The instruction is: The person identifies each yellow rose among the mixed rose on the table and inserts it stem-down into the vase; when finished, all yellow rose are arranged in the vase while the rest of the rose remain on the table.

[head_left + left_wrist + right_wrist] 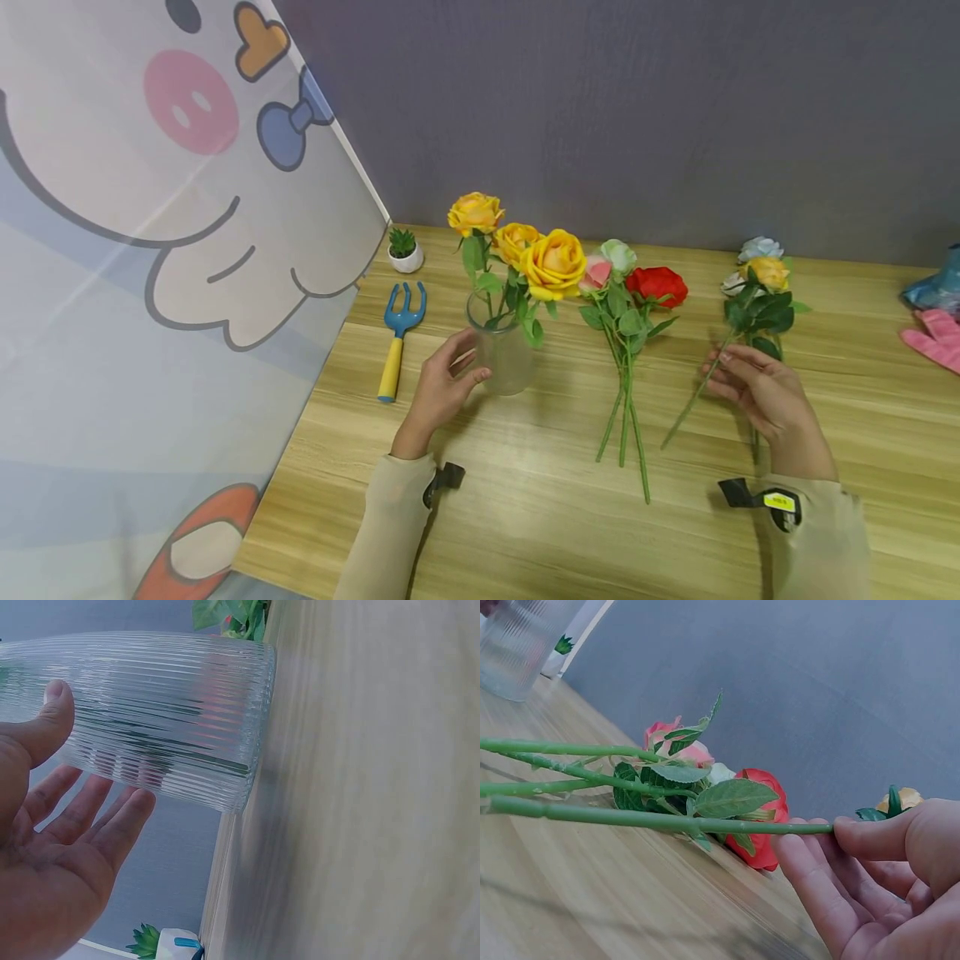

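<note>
A ribbed clear glass vase (510,367) stands on the wooden table, with several yellow roses (553,265) leaning out of its top. My left hand (446,379) loosely holds the vase's left side; in the left wrist view the thumb (56,720) lies across the ribbed glass and the fingers (124,825) reach behind it. On the right, my right hand (765,398) pinches a green flower stem (645,818) between thumb and fingertips. Its upper end runs into leaves under a yellow-orange rose (768,272) and paler blooms; which bloom it bears I cannot tell.
Between the hands lie loose flowers: a red one (657,286), a pink one (596,273) and a pale green one (618,256). A toy garden fork (393,342) and a small potted succulent (405,252) are left of the vase. A pink glove-like item (937,337) lies far right.
</note>
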Demonstrator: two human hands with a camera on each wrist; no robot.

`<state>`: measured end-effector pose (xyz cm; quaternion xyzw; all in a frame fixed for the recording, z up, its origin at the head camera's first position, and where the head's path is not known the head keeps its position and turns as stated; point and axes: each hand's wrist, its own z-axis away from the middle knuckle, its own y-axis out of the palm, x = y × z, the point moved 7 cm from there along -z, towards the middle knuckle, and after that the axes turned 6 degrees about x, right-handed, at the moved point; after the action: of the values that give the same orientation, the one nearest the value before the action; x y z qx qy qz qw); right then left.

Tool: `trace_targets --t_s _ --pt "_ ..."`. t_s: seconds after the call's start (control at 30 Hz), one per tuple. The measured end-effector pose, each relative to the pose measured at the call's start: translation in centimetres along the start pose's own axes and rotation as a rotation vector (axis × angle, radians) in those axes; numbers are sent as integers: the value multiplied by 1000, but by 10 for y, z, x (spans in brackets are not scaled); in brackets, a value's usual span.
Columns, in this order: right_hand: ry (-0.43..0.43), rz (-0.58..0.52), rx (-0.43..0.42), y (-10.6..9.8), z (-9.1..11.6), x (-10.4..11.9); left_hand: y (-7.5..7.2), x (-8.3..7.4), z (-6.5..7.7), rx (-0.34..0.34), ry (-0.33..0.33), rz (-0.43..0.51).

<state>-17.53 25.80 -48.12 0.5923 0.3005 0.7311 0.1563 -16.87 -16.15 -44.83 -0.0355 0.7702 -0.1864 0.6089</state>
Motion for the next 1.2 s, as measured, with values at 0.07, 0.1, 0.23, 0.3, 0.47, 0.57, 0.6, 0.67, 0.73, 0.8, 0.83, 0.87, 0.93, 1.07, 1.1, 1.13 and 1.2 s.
trace_targets --t_s 0.07,0.1,0.23,0.3,0.47,0.57,0.6,0.67,0.73,0.8,0.83,0.87,0.93,1.07,1.1,1.13,1.2 --pt "-8 -24 5 1 0 0 0 0 0 -2 -4 -1" --pt "-13 -37 7 1 0 0 0 1 0 -2 -7 -2" --pt "-37 -80 15 3 -1 0 0 1 0 1 -11 0" --pt "-48 -99 19 4 -1 0 0 1 0 2 -15 2" --pt "-93 -167 21 6 -3 1 0 1 0 1 -23 2" --pt "-141 -223 20 7 -4 3 0 0 1 3 -15 1" --pt "-162 -237 23 7 -4 4 0 0 1 4 -12 2" --pt "-201 -264 34 8 -4 6 0 0 0 6 -7 5" --pt "-238 -281 42 9 -4 7 0 0 0 7 -7 8" --pt "-265 -290 53 10 -4 8 0 0 0 5 -11 11" --pt "-275 -299 54 10 -4 8 0 0 1 4 -11 11" --pt "-284 -304 53 10 -4 9 0 1 0 4 -12 12" --pt "-297 -320 52 9 -4 9 0 0 1 3 -11 11" --pt "-322 -354 51 9 -4 9 0 1 0 4 -12 10" --pt "-326 -363 51 10 -4 9 0 1 0 4 -11 9" --pt "-331 -372 50 10 -4 9 0 1 0 3 -11 9" --pt "-338 -391 45 9 -4 9 0 2 0 3 -11 6"
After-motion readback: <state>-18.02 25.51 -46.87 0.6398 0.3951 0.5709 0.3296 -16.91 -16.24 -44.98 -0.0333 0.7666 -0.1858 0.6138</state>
